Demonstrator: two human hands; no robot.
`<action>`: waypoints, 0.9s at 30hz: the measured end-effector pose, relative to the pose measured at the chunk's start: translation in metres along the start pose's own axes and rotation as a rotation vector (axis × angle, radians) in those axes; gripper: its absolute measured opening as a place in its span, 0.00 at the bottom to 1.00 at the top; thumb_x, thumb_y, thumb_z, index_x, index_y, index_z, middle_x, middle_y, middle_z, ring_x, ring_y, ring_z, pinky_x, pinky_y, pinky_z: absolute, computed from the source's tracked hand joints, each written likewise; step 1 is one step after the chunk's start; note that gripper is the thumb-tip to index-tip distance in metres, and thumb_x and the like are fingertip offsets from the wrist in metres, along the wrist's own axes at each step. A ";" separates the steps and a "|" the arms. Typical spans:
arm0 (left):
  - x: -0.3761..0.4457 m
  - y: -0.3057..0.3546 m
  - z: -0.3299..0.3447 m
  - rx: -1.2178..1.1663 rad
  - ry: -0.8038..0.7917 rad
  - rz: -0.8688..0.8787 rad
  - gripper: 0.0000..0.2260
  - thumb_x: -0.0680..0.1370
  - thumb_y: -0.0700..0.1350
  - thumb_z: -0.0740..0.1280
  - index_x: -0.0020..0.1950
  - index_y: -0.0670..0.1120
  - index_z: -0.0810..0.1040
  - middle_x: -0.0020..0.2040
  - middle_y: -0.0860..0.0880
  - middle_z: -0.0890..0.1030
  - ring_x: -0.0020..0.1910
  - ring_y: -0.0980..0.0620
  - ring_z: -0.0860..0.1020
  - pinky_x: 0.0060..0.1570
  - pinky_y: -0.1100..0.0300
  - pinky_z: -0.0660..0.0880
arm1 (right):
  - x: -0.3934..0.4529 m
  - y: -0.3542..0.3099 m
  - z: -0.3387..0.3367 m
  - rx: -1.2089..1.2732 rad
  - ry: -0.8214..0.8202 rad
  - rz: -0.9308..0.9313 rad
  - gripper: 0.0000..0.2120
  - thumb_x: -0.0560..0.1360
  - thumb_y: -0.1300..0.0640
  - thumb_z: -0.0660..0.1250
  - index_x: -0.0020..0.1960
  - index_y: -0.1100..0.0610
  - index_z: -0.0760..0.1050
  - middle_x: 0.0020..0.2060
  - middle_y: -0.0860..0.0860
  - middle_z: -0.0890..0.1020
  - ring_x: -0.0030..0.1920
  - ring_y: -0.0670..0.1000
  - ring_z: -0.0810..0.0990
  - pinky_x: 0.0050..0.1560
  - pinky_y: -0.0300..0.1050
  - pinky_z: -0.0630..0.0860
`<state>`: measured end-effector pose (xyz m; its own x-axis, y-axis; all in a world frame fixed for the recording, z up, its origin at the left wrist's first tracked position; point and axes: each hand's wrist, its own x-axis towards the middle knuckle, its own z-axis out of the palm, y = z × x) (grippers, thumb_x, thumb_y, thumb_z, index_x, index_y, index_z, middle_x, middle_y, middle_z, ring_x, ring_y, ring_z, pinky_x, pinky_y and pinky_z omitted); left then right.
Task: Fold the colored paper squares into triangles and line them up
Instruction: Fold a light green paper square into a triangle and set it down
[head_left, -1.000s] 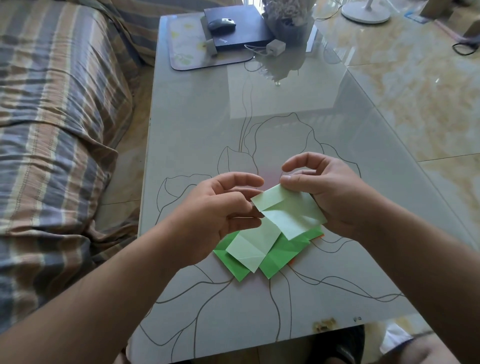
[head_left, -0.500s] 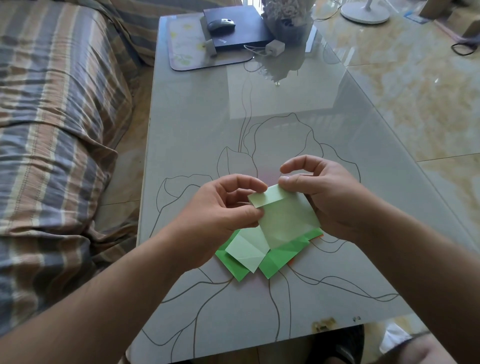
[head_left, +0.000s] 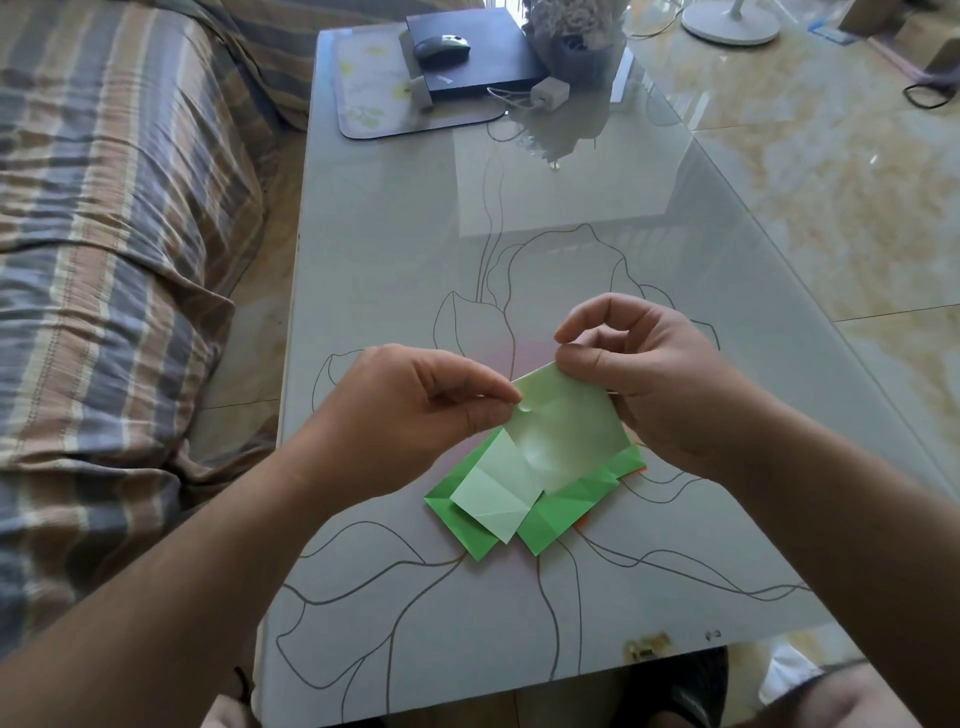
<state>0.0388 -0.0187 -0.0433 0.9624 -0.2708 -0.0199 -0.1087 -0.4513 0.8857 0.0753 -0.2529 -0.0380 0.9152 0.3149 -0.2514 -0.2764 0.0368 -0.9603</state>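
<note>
Your left hand (head_left: 415, 415) pinches the pale green square (head_left: 566, 431) at its left corner and your right hand (head_left: 649, 384) nips the top corner, holding it just above the green pile (head_left: 550, 512) on the tabletop (head_left: 395, 260). Let those corners drift off-line and the crease lands crooked; tug sideways and that thin sheet could tear or slip free.

1. In front of me is a long glass-topped table (head_left: 395, 249) with a grey flower outline drawn across it.
2. Near my edge lies a pile of paper squares (head_left: 550, 512): bright green sheets, a pale green creased square (head_left: 496, 501) on top, an orange edge showing beneath.
3. At the far end lies a floral placemat (head_left: 363, 93).
4. A black flat box (head_left: 478, 57) rests partly on it, with a computer mouse (head_left: 442, 45) on top.
5. Beside the box stand a vase of pale flowers (head_left: 571, 36) and a white charger (head_left: 549, 93).
</note>
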 end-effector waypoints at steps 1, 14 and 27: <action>0.000 0.000 0.000 -0.026 -0.004 -0.007 0.07 0.75 0.44 0.76 0.52 0.49 0.88 0.47 0.54 0.88 0.49 0.54 0.87 0.57 0.53 0.82 | -0.001 0.000 -0.001 -0.065 -0.018 -0.034 0.04 0.77 0.65 0.73 0.48 0.57 0.82 0.39 0.56 0.77 0.39 0.54 0.74 0.41 0.48 0.73; 0.000 0.003 0.001 -0.221 -0.095 -0.207 0.13 0.77 0.39 0.75 0.60 0.50 0.81 0.47 0.45 0.88 0.50 0.43 0.86 0.59 0.41 0.81 | -0.006 0.002 0.005 -0.676 -0.137 -0.033 0.03 0.76 0.55 0.75 0.47 0.47 0.86 0.40 0.46 0.86 0.34 0.42 0.78 0.38 0.42 0.76; 0.000 0.006 0.006 -0.371 -0.022 -0.252 0.15 0.75 0.41 0.76 0.59 0.49 0.80 0.47 0.41 0.86 0.48 0.43 0.87 0.52 0.51 0.83 | -0.007 0.004 0.013 -0.398 -0.113 0.040 0.05 0.79 0.59 0.72 0.46 0.56 0.86 0.41 0.57 0.87 0.39 0.47 0.81 0.42 0.45 0.76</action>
<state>0.0367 -0.0267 -0.0413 0.9415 -0.2110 -0.2628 0.2291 -0.1715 0.9582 0.0641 -0.2422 -0.0387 0.8619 0.4115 -0.2963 -0.1564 -0.3401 -0.9273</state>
